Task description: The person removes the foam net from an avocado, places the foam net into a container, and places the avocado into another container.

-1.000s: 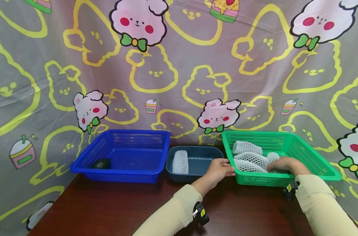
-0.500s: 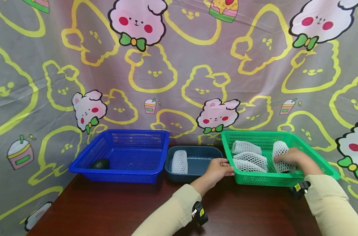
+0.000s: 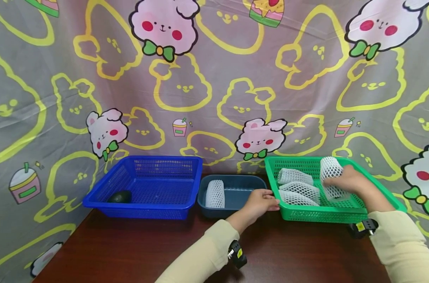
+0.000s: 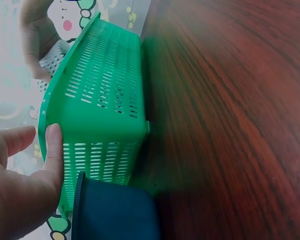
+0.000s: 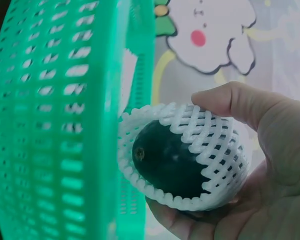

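Right wrist view: our right hand grips a white net sleeve, a dark fruit showing at its opening
Held fruit: at the green basket, inside or just above
Left hand: straight fingers touching its rim
Beside it: three netted pieces, contents unclear, we judge left
Tray: one sleeve
Blue basket: one bare fruit, we judge done

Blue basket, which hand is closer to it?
Left: the left hand is right of the blue basket, touching the green basket; the right hand is farther right, over the green basket.
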A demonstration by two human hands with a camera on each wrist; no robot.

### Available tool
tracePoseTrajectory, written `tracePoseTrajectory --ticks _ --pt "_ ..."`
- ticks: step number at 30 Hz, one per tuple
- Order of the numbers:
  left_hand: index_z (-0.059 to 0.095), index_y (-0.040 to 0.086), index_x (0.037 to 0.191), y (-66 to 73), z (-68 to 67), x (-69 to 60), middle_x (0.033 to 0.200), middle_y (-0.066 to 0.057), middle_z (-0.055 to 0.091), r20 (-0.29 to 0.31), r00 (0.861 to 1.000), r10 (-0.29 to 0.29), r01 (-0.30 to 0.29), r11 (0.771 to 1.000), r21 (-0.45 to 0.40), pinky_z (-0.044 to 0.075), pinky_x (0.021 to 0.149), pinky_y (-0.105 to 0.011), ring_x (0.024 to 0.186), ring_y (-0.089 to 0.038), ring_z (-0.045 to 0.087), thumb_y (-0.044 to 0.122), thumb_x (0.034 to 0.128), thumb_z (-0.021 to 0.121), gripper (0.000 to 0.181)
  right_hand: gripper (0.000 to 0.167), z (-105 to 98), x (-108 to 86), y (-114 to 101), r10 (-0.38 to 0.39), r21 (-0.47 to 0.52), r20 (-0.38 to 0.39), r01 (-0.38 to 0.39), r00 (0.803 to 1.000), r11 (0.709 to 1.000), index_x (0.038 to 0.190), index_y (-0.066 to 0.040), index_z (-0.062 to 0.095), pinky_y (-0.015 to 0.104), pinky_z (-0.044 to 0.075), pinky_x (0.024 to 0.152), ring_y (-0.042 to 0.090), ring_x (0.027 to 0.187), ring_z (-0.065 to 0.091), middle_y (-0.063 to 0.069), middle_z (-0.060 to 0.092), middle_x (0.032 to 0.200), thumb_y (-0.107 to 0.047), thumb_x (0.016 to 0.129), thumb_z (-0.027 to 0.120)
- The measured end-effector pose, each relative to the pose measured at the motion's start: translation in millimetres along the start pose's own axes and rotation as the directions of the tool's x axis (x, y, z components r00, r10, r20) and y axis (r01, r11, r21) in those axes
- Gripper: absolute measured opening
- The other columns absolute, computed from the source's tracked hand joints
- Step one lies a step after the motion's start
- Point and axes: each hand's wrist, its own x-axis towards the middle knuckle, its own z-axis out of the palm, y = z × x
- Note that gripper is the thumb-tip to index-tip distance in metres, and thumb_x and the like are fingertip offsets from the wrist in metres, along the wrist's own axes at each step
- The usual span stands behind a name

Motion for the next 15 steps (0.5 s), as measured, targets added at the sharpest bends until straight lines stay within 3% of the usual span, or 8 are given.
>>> tracePoseTrajectory --ticks 7,15 --pt "0.045 -0.016 0.131 3.4 -6.9 -4.8 0.093 -0.014 0.068 0.038 0.999 0.013 -0.015 0.999 0.04 0.054 0.08 -0.04 0.091 -0.035 0.068 -0.005 0.0906 0.062 0.045 0.061 2.9 -9.5 -25.1 -0.126 0.009 -0.015 0.126 0.992 0.992 0.111 0.02 0.042 0.043 0.054 0.061 0.03 0.073 0.064 0.026 0.06 0.088 -0.026 0.084 0.072" --pt "0.047 -0.015 0.131 7.1 -19.4 -10.9 0.094 -0.013 0.069 0.054 0.998 0.044 -0.049 0.994 0.095 0.054 0.081 -0.042 0.09 -0.033 0.069 -0.003 0.0898 0.064 0.046 0.095 10.5 -27.5 -53.3 -0.166 -0.037 -0.052 0.164 0.985 0.986 0.134 0.022 0.019 0.043 0.053 0.062 0.041 0.085 0.06 0.037 0.05 0.104 -0.032 0.08 0.076"
